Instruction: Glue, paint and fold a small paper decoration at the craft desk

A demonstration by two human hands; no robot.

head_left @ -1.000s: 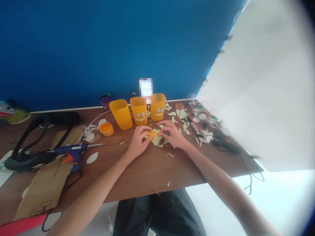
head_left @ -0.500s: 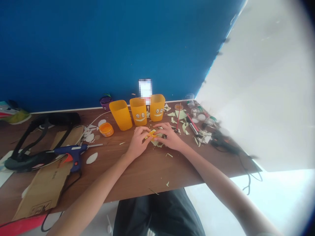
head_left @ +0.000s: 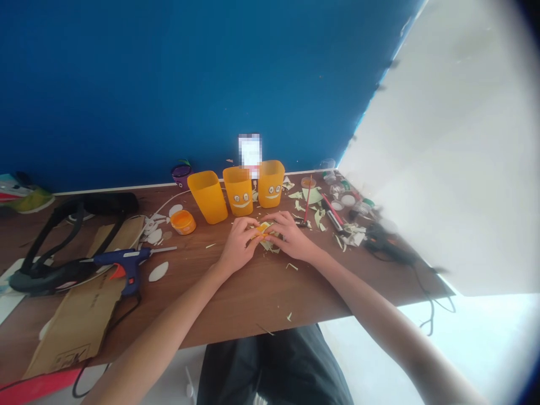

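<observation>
Both my left hand (head_left: 239,246) and my right hand (head_left: 293,236) pinch a small orange-yellow piece (head_left: 262,230) between them, low over the table. What kind of piece it is I cannot make out, since my fingers cover much of it. Pale paper scraps (head_left: 270,246) lie under and around my fingertips. Just beyond my hands stand two yellow cups with stuck-on eyes and white smiles, the middle cup (head_left: 238,191) and the right cup (head_left: 271,184). A plain yellow cup (head_left: 208,197) without a face is to their left.
On the left lie an open orange paint jar (head_left: 183,223), a blue glue gun (head_left: 126,260), cardboard (head_left: 80,320) and a black headset (head_left: 71,270). A paintbrush (head_left: 307,199), a marker (head_left: 333,216), scraps and a black corded tool (head_left: 388,244) spread rightward. A blurred-out bright screen (head_left: 250,151) leans against the wall.
My hands stay in nearly the same place around the orange-yellow piece, with the fingers shifting only slightly. The whole view has moved a little.
</observation>
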